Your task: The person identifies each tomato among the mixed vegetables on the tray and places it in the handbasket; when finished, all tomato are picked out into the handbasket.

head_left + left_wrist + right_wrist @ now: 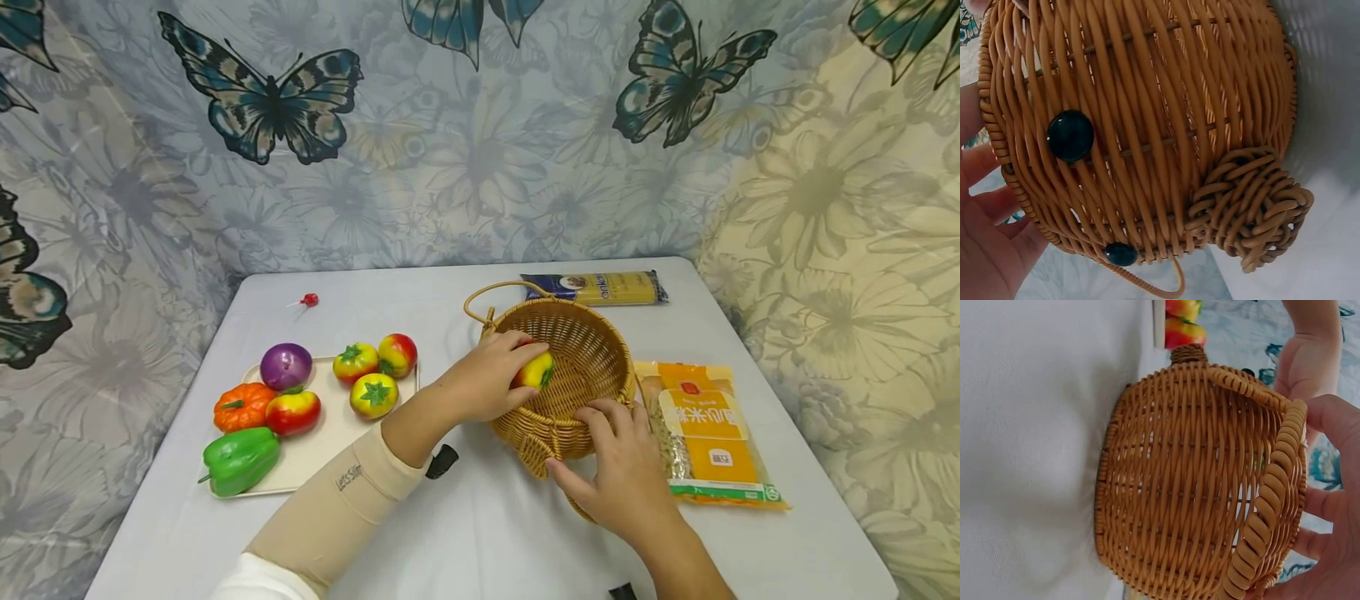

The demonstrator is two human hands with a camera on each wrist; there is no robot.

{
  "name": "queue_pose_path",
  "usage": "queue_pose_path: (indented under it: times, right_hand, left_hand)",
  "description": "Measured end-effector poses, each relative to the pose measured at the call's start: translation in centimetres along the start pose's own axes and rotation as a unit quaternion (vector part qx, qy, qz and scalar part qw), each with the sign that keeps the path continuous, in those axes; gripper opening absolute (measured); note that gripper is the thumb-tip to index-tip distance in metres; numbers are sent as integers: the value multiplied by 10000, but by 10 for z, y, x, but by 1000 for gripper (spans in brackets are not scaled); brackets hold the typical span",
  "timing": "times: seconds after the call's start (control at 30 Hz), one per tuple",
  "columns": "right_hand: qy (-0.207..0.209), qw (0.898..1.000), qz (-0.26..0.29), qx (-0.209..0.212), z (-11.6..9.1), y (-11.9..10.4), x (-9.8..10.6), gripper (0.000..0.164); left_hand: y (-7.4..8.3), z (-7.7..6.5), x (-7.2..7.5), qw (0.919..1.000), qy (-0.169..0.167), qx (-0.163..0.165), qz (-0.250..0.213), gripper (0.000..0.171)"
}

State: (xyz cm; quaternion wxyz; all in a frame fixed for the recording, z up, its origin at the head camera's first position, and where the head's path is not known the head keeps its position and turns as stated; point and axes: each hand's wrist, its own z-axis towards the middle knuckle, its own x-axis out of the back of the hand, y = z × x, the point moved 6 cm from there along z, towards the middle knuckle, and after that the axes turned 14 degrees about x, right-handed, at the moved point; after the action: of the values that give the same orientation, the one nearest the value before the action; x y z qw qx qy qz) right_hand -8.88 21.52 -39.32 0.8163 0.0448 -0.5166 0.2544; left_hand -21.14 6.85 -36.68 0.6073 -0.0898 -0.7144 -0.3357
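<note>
A round wicker basket [555, 425] stands at the middle of the table, tilted toward me. My left hand [495, 375] reaches over its left rim and grips a red-and-yellow toy fruit [536, 371] with a green top, at the basket's mouth. My right hand [622, 467] holds the near right rim, fingers over the edge and thumb outside. In the left wrist view the basket wall [1147, 112], with dark round eyes and a woven knob, hides what the left hand [991, 250] holds. The right wrist view shows the handle [1269, 494] beside the right hand [1335, 531].
At left a cream tray [330, 458] bears several toy vegetables and fruits, among them a green pepper [240, 460], a pumpkin [243, 407] and a purple one [286, 367]. A pasta packet [615, 288] lies behind the basket, a grain bag [712, 433] to its right, a small red item [309, 299] far left.
</note>
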Motion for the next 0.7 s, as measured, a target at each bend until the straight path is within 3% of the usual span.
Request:
queue_pose_path:
  times: [0.27,0.5,0.7]
  right_hand:
    - [-51,9999,69,-87,1,0,0,63]
    - [-74,9999,78,-92,1,0,-1,63]
    - [-93,9999,48,-112,1,0,-2,63]
  left_hand:
    - [-1,2,-1,9997,-200,90,91,66]
    - [0,-4,4,9999,-7,-141,83,65]
    - [-8,-17,18,9997,256,-23,6,67]
